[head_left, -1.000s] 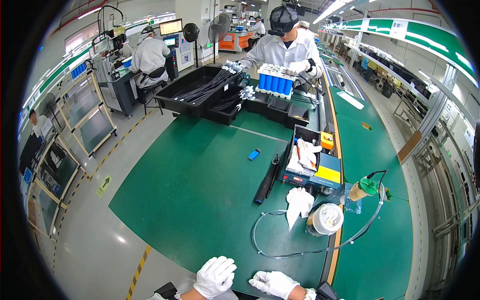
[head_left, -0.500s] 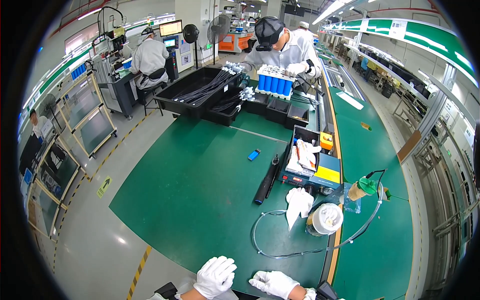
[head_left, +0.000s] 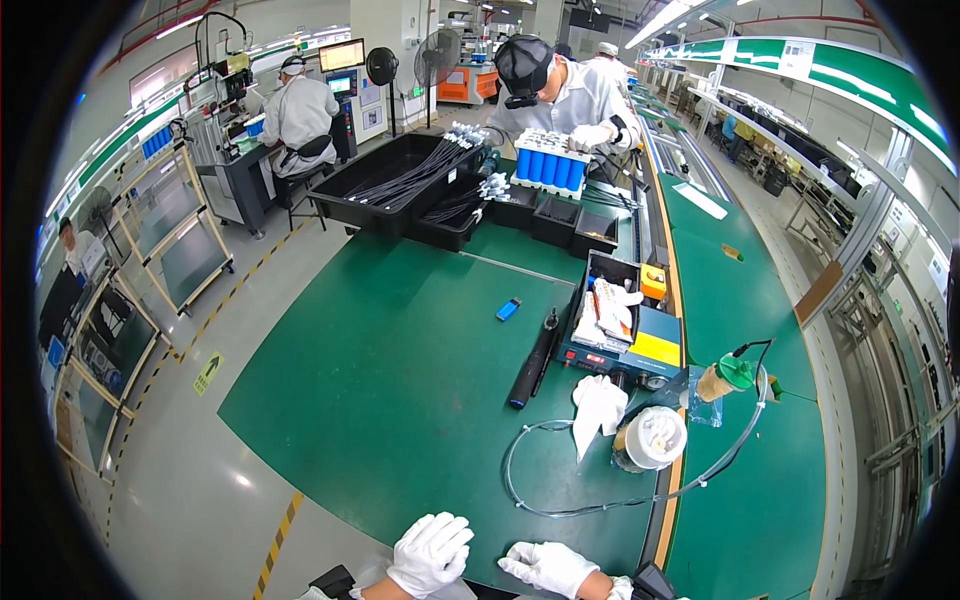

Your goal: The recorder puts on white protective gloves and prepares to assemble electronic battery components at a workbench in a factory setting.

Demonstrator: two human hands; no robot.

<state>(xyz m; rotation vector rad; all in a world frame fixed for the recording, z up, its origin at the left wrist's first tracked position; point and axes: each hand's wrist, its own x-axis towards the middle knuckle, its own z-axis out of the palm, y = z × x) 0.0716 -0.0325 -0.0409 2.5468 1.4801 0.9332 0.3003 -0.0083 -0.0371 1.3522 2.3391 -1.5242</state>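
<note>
My left hand, in a white glove, rests at the near edge of the green table. Its fingers are loosely stretched and nothing shows in them. To its right my right hand, gloved as well, lies at the same edge with its fingers slightly bent and no object visible in it. The hands are apart. Ahead of the right hand loops a clear cable or tube. Beyond it are a white cloth or glove, a white-topped tub and a black pen-shaped electric screwdriver.
A blue lighter-sized object lies mid-table. A teal control box carries a black bin with white packets. At the far end, black trays hold cable bundles; a co-worker handles a blue cell pack. A green-topped bottle stands right.
My hands have not moved. The co-worker across the table has lowered and turned their head slightly toward the blue cell pack.
</note>
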